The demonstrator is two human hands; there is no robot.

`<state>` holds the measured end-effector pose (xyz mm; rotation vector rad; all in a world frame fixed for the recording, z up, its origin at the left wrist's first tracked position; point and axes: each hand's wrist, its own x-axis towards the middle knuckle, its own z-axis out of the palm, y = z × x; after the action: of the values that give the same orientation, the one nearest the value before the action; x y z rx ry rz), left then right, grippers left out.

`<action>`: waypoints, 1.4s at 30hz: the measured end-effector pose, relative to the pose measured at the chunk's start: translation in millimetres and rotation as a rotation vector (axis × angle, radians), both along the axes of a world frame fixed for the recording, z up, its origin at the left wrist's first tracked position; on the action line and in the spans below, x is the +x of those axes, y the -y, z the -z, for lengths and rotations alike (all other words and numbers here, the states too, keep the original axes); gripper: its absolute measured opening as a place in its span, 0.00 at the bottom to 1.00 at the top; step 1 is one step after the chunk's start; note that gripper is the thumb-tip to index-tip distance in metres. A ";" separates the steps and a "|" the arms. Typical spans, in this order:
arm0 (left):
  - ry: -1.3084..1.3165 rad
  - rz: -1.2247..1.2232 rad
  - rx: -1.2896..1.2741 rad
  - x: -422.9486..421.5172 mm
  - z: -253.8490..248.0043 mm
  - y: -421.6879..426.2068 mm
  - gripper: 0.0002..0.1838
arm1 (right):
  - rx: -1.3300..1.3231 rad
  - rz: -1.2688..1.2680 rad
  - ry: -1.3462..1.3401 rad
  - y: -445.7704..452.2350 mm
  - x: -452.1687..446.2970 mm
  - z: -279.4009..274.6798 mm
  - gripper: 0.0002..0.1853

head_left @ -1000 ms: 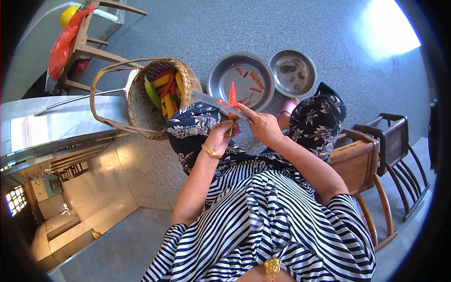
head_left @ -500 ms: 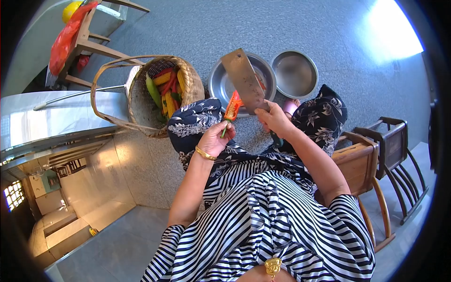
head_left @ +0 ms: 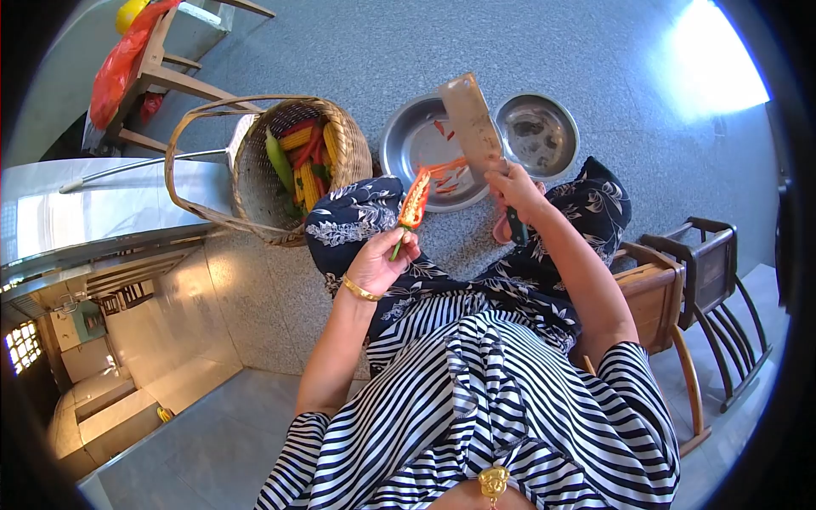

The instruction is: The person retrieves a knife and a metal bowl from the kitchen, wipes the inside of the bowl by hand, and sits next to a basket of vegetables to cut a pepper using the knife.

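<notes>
A cut-open red pepper (head_left: 413, 204) with its pale seeds showing points up from my left hand (head_left: 380, 260), whose fingers pinch it by the green stem. My right hand (head_left: 516, 190) is closed round a cleaver, its broad, stained blade (head_left: 473, 119) raised over the right part of a steel basin (head_left: 394, 161) and its dark handle below my fingers. Strips of red pepper (head_left: 449, 177) lie in that basin. The pepper and the blade are apart.
A wicker basket (head_left: 354, 153) with corn, red peppers and a green vegetable stands at the left. Right of the basin is a smaller steel bowl (head_left: 563, 136) with some water. Wooden chairs (head_left: 643, 297) stand at the right, and a wooden frame with a red bag (head_left: 119, 72) at the upper left.
The cleaver has come away from the pepper, swung upright and moved right with my right hand. My left hand has shifted slightly left and down with the pepper.
</notes>
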<state>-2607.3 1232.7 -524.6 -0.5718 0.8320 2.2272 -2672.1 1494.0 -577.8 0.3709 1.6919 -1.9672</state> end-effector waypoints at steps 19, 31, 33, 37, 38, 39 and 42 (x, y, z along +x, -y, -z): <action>0.116 -0.114 -0.170 -15.5 -3.7 -21.2 0.06 | 0.676 -0.104 -0.280 24.9 -47.8 90.6 0.14; 0.081 -0.341 -0.244 -20.8 33.4 -38.5 0.12 | 0.804 -0.381 -0.897 45.0 47.8 -35.4 0.30; -0.008 -0.366 -0.080 -13.8 74.9 -21.9 0.16 | 0.818 -0.395 -0.944 48.2 54.4 -38.3 0.30; -0.049 -0.425 -0.063 -7.9 79.6 -20.9 0.15 | 0.795 -0.296 -1.043 52.3 56.4 -38.6 0.28; -0.051 -0.425 -0.064 -7.7 80.7 -21.1 0.15 | 0.765 -0.258 -1.065 52.7 56.1 -38.3 0.29; -0.100 -0.388 -0.126 -8.2 81.4 -21.6 0.14 | 0.766 -0.257 -1.067 52.8 55.9 -39.1 0.29; -0.152 -0.347 -0.167 -6.5 81.5 -21.4 0.13 | 0.720 -0.240 -1.078 53.1 56.5 -42.5 0.24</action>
<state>-2613.8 1254.0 -606.1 -0.6746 1.0724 2.5563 -2615.7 1440.9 -535.3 -0.7872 2.9020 -1.3334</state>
